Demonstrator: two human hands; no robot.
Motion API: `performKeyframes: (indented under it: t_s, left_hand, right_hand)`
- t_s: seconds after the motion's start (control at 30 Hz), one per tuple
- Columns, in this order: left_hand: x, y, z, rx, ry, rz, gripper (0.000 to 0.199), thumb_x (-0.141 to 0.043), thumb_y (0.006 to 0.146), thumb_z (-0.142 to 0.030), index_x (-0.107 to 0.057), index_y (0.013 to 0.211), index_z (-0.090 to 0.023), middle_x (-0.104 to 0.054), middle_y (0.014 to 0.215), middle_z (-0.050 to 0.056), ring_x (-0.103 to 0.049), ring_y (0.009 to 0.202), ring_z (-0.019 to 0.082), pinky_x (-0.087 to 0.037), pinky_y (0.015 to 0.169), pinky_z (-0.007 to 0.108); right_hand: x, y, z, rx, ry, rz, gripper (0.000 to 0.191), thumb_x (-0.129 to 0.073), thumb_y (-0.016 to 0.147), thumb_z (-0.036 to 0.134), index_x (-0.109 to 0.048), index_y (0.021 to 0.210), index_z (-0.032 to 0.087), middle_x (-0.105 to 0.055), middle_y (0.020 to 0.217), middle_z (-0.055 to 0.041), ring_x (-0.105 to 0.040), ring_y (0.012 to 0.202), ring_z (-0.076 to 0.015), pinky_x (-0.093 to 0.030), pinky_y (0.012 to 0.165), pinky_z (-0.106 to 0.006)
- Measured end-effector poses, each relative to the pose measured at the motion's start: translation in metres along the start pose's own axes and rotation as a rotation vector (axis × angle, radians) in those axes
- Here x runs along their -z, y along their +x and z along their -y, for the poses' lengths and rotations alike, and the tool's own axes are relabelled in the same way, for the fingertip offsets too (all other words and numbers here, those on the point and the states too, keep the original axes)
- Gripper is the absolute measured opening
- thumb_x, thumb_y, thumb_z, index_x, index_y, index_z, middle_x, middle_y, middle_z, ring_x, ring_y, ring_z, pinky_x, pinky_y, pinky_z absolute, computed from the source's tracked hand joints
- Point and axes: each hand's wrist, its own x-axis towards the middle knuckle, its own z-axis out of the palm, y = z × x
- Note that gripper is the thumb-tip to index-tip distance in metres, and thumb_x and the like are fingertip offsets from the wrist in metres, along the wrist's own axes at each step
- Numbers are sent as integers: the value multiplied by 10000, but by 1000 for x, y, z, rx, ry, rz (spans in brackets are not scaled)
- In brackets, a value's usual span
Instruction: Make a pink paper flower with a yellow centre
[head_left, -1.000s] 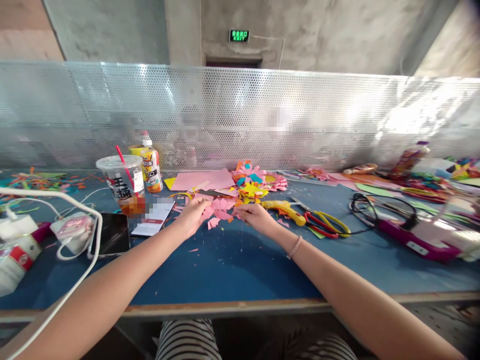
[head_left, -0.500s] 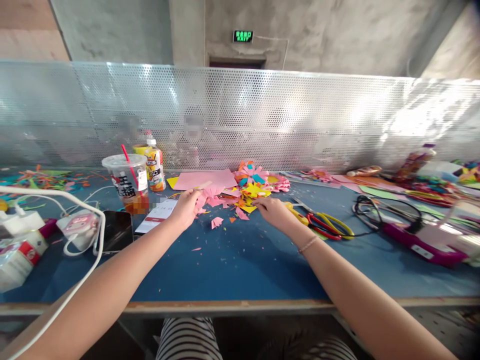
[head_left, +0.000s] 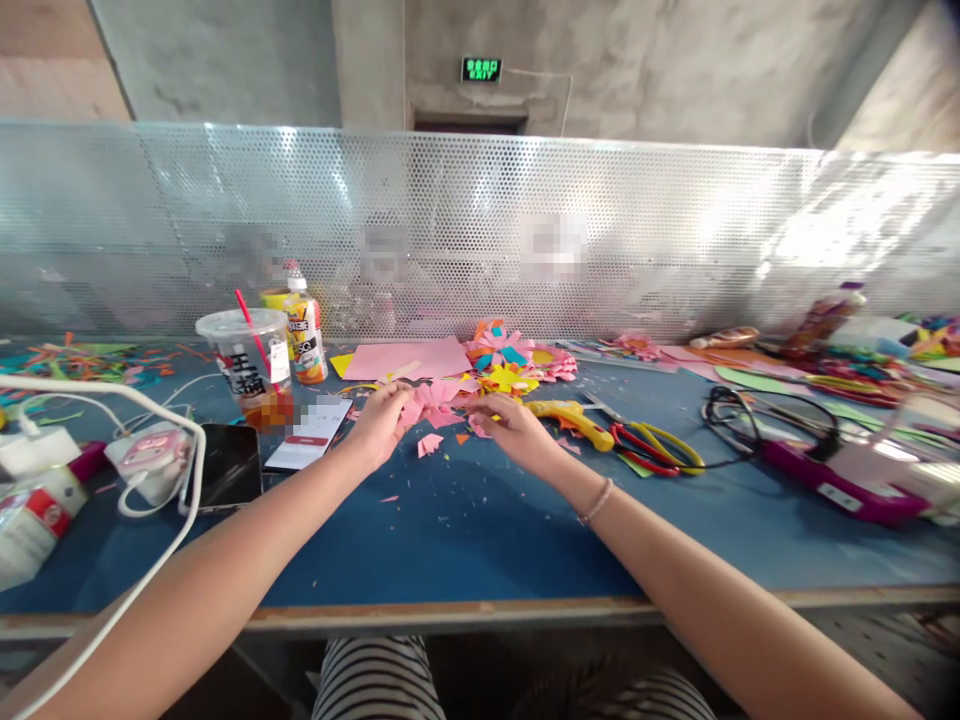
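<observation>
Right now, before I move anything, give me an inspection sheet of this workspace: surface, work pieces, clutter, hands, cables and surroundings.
Surface: blue tabletop, sprinkled with tiny paper bits.
Work pieces: pink cut paper at the left hand; yellow paper flower just beyond the right.
Clutter: cup with red straw, bottle and dark phone at left; red-and-yellow-handled scissors at right.
Hands: left hand grips the pink paper; right hand is close by, grip unclear.
Cables: white cable at left; black cable looped at right.
Surroundings: perforated screen behind; lit exit sign above.
</observation>
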Motion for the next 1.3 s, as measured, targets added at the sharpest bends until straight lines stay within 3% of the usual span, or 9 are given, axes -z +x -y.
performKeyframes:
  t_s: [0.1,0.23,0.57,1.0,1.3]
  left_hand:
    - [-4,-4,0,49,12,11,72,-566,653,-178,-505,660,-143,-561,680,-7,-587,671,102,-501,695,277]
    - [-7,-7,3,66,37,29,63,-567,652,-165,-510,671,-146,-550,656,-13,-563,627,85,-500,658,259]
    - [-9,-11,3,109,68,87,119,-608,625,-195,-499,648,-154,-508,598,-41,-530,564,65,-483,648,239]
    - [-10,-11,1,120,94,125,143,-607,629,-232,-489,668,-162,-535,597,-24,-579,589,106,-469,607,242]
    - [-2,-3,4,61,178,18,99,-580,648,-220,-517,675,-149,-527,635,-13,-527,598,75,-443,607,208]
  right_hand:
    - [-7,-1,-1,-13,149,14,268,-468,801,240,-602,1028,193,-611,965,-65,-560,862,-148,-451,746,-289]
    - [-9,-2,1,-51,259,46,211,-496,785,280,-617,916,168,-624,905,-65,-566,817,-143,-452,711,-276]
    - [-10,-3,6,-120,242,45,243,-554,731,384,-564,700,143,-553,628,-3,-447,551,-87,-366,524,-223]
    - [-8,-5,7,-103,328,165,265,-504,765,401,-524,705,144,-513,620,4,-441,567,-88,-354,535,-224]
    - [-5,-4,1,-108,326,161,236,-469,788,387,-484,730,158,-476,643,14,-434,559,-87,-357,536,-227]
